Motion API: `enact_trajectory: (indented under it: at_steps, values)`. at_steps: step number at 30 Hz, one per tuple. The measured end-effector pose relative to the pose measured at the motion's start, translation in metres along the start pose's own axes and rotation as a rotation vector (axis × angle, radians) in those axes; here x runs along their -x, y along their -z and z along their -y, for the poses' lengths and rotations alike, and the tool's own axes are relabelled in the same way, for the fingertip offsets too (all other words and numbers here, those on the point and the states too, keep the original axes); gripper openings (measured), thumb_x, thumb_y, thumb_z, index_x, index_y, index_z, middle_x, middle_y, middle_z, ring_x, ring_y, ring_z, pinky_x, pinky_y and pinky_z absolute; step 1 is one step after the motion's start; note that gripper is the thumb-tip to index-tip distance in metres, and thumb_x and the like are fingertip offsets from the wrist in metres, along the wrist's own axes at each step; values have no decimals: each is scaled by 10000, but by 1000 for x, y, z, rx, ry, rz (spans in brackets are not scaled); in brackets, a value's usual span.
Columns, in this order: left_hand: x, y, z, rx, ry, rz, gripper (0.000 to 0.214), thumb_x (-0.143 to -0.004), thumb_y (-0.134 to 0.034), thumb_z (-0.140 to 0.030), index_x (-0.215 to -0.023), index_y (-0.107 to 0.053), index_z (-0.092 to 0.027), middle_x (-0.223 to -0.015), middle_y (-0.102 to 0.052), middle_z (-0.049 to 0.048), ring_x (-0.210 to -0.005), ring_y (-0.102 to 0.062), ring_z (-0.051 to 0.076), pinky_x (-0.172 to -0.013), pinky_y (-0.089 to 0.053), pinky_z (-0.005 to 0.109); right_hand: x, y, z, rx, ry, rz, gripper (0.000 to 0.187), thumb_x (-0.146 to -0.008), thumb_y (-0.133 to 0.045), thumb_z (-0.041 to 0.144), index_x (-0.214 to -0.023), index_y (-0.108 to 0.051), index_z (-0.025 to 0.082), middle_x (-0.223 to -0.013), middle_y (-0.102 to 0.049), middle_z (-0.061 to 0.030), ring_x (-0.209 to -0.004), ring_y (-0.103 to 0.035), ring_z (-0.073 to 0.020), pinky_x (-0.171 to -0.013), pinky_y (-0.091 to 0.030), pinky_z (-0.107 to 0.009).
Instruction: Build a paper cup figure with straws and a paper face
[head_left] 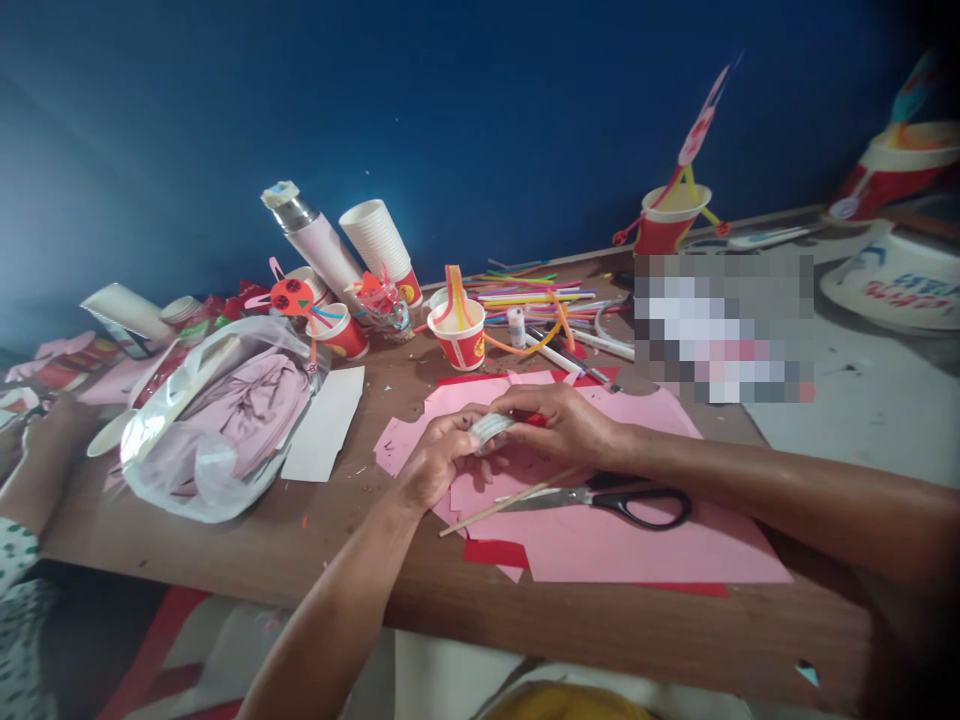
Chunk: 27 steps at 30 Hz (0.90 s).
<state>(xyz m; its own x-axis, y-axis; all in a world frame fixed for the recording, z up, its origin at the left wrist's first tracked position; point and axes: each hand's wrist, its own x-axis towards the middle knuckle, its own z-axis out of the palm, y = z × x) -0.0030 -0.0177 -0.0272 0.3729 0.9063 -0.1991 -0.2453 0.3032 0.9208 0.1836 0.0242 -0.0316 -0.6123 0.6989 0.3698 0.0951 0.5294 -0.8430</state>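
Note:
My left hand [435,462] and my right hand [562,422] meet over pink paper sheets [600,540] on a wooden table [337,560]. Both pinch a small white roll of tape [489,428] between their fingertips. Something red shows under my right fingers. Black-handled scissors [607,498] lie on the pink paper just below my right wrist, crossed by a thin wooden stick [502,503]. A red and white paper cup with coloured straw handles [459,335] stands beyond my hands.
A clear plastic bag with pink material [225,420] and a white sheet [324,425] lie left. Stacked paper cups [379,240], a flask [311,235], decorated cups and loose straws [540,295] crowd the back. Another person's hand [52,430] rests at the far left.

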Motion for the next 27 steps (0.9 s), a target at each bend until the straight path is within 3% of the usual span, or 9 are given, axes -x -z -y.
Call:
enact_trajectory:
  at_steps: [9, 18, 22, 27]
  values:
    - [-1, -2, -1, 33, -12, 4, 182, -583, -506, -107, -734, -608, -97, -657, -586, 30, -461, -583, 154, -397, -495, 280, -1, -1, -1, 15, -11, 16, 223, -800, -566, 215, -1008, -646, 194, -960, -677, -32, -854, -617, -145, -763, -468, -255]
    - [1, -1, -3, 54, -10, 36, 196, -607, -502, -113, -769, -609, -84, -817, -641, 107, -648, -656, 241, -460, -508, 290, -3, 4, 3, -25, 36, -4, 202, -803, -577, 261, -960, -645, 155, -886, -676, -38, -772, -609, -139, -701, -466, -244]
    - [0, 0, -3, 49, 23, 21, 200, -679, -536, -195, -838, -598, -90, -756, -634, 92, -626, -654, 237, -464, -507, 291, -2, 3, 2, -25, 20, -11, 200, -791, -588, 253, -962, -651, 171, -899, -680, -29, -788, -613, -140, -710, -467, -242]
    - [0, 0, -1, 31, 16, 4, 162, -630, -537, -158, -752, -609, -80, -702, -634, 89, -586, -647, 229, -464, -504, 295, -1, 0, 2, -48, -11, 36, 231, -791, -571, 188, -1010, -644, 194, -929, -678, -16, -815, -614, -131, -733, -466, -232]
